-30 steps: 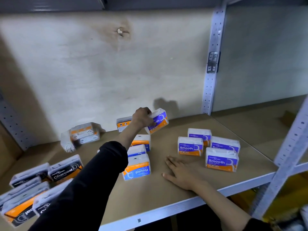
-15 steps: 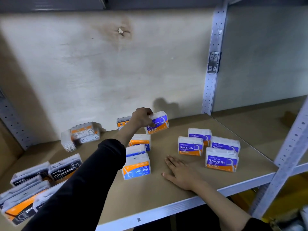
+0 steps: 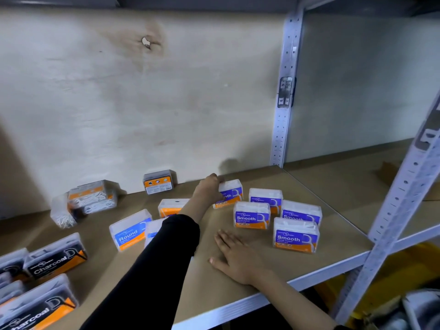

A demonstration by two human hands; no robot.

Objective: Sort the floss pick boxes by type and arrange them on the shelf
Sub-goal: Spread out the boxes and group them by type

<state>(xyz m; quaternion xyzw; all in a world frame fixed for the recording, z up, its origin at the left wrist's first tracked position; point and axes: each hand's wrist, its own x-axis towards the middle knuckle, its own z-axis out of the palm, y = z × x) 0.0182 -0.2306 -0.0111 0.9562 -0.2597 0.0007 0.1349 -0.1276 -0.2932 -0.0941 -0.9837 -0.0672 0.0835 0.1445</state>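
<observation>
left hand (image 3: 208,189): grip curled round the top of a smooth box (image 3: 230,195)
smooth box: on the shelf (image 3: 207,289), just behind four other smooth boxes (image 3: 252,215)
right hand (image 3: 235,256): flat on the shelf, grip wide, holding nothing
round boxes (image 3: 129,231): left of the sleeve

A plain black long sleeve (image 3: 152,270) was worn above the left hand (image 3: 208,190); the right forearm (image 3: 292,303) was left bare.
</observation>
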